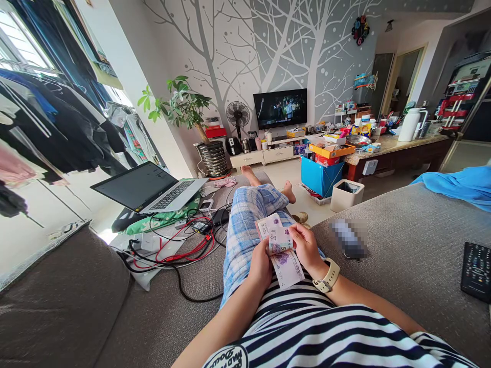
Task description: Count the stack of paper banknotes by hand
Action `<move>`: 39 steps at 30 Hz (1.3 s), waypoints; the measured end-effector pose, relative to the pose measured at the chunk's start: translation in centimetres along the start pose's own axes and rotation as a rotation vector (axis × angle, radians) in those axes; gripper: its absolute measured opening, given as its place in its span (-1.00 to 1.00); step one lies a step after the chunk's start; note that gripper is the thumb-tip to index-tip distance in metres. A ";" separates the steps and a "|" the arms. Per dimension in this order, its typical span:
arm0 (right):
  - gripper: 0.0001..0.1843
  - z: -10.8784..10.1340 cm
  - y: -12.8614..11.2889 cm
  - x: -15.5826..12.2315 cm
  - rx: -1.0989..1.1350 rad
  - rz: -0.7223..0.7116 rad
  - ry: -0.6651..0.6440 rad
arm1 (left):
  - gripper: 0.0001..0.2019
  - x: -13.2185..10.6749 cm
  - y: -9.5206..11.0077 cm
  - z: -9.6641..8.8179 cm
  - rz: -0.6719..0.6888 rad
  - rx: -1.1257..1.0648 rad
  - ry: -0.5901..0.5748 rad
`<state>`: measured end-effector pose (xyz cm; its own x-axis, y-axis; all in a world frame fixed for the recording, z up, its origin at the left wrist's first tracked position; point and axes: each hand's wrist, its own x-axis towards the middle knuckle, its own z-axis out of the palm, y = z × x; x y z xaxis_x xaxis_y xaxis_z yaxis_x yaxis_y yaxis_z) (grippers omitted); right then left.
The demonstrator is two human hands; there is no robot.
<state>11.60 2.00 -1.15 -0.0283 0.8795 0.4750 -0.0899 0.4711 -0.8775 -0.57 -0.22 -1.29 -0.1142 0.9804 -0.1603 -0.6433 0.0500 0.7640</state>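
I sit on a grey sofa (402, 235) with my legs stretched out in blue plaid trousers (249, 214). Over my lap both hands hold a small stack of purple-and-white banknotes (276, 245). My left hand (261, 266) grips the stack from the left, fingers curled under it. My right hand (305, 245), with a cream watch (328, 276) on its wrist, pinches the top note at its right edge. One note hangs down toward my striped shirt (307, 327).
An open laptop (149, 189) rests on a green cushion to my left, above a tangle of red and black cables (180, 245). A black remote (477, 271) lies at the sofa's right. A white bin (346, 194), blue box (320, 176) and television (280, 108) stand ahead.
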 end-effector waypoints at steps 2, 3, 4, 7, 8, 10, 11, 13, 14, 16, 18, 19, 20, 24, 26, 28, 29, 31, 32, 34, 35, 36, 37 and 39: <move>-0.63 0.0 -0.1 0.0 0.010 0.004 0.000 | -0.73 0.0 0.0 0.0 0.003 0.002 -0.004; -0.64 0.0 -0.2 0.0 0.019 0.007 0.000 | -0.73 0.1 0.0 0.0 0.004 0.004 -0.007; -0.65 0.1 -0.2 0.0 0.031 0.012 0.001 | -0.72 0.1 0.0 0.0 0.007 0.006 -0.012; -0.67 0.1 -0.3 -0.1 0.090 0.032 0.002 | -0.71 -0.1 0.1 0.0 -0.002 0.013 -0.031; -0.68 0.2 -0.3 -0.1 0.116 0.039 -0.005 | -0.70 -0.2 0.2 0.0 -0.013 0.013 -0.034; -0.70 0.2 -0.2 -0.1 0.166 0.046 -0.027 | -0.68 -0.4 0.4 0.2 -0.030 0.013 -0.024; -0.70 0.2 -0.2 -0.1 0.186 0.044 -0.037 | -0.67 -0.6 0.5 0.3 -0.037 0.015 -0.017; -0.69 0.2 -0.1 -0.1 0.202 0.033 -0.049 | -0.66 -0.8 0.6 0.5 -0.048 0.027 -0.013; -0.68 0.2 0.0 -0.1 0.200 0.028 -0.050 | -0.66 -0.9 0.7 0.5 -0.053 0.035 -0.017; -0.67 0.2 0.1 0.0 0.181 0.017 -0.052 | -0.66 -1.0 0.7 0.6 -0.054 0.045 -0.018; -0.68 0.1 0.1 0.0 0.158 0.005 -0.047 | -0.67 -1.0 0.7 0.6 -0.037 0.047 -0.005; -0.68 0.1 0.1 0.1 0.151 0.000 -0.042 | -0.68 -0.9 0.7 0.5 -0.029 0.047 0.001; -0.70 0.1 0.2 0.1 0.146 -0.002 -0.036 | -0.69 -0.9 0.7 0.5 -0.024 0.049 0.003; -0.74 0.1 0.9 0.5 0.131 0.034 0.039 | -0.73 -0.7 0.6 0.3 -0.022 0.066 0.005; -0.72 0.2 1.4 0.7 0.126 0.061 0.082 | -0.74 -0.6 0.5 0.2 -0.024 0.058 0.007; -0.69 0.2 1.7 0.7 0.118 0.081 0.096 | -0.73 -0.5 0.4 0.1 -0.018 0.049 0.007; -0.67 0.2 1.9 0.7 0.115 0.091 0.098 | -0.73 -0.5 0.4 0.1 -0.013 0.048 0.005; -0.63 0.2 2.1 0.7 0.111 0.113 0.101 | -0.73 -0.5 0.4 0.1 -0.001 0.060 0.001; -0.61 0.1 2.1 0.7 0.108 0.122 0.103 | -0.73 -0.5 0.4 0.1 0.001 0.068 0.000; -0.62 0.0 2.2 0.7 0.082 0.121 0.107 | -0.74 -0.6 0.4 0.1 0.000 0.078 0.000; -0.66 0.0 2.2 0.7 0.060 0.110 0.105 | -0.74 -0.6 0.4 0.1 -0.002 0.079 0.002; -0.69 0.0 2.2 0.8 0.038 0.095 0.099 | -0.74 -0.6 0.4 0.1 -0.004 0.078 0.004; -0.71 0.0 2.1 0.8 0.021 0.082 0.095 | -0.73 -0.5 0.4 0.1 -0.006 0.074 0.005; -0.71 0.0 1.9 0.8 0.016 0.070 0.088 | -0.73 -0.5 0.3 0.0 -0.013 0.060 0.004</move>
<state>11.36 3.59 -2.45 0.0529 0.9133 0.4040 -0.1070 0.4074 -0.9070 -0.72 -0.67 -0.94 -0.1093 0.9789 -0.1728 -0.5986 0.0740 0.7976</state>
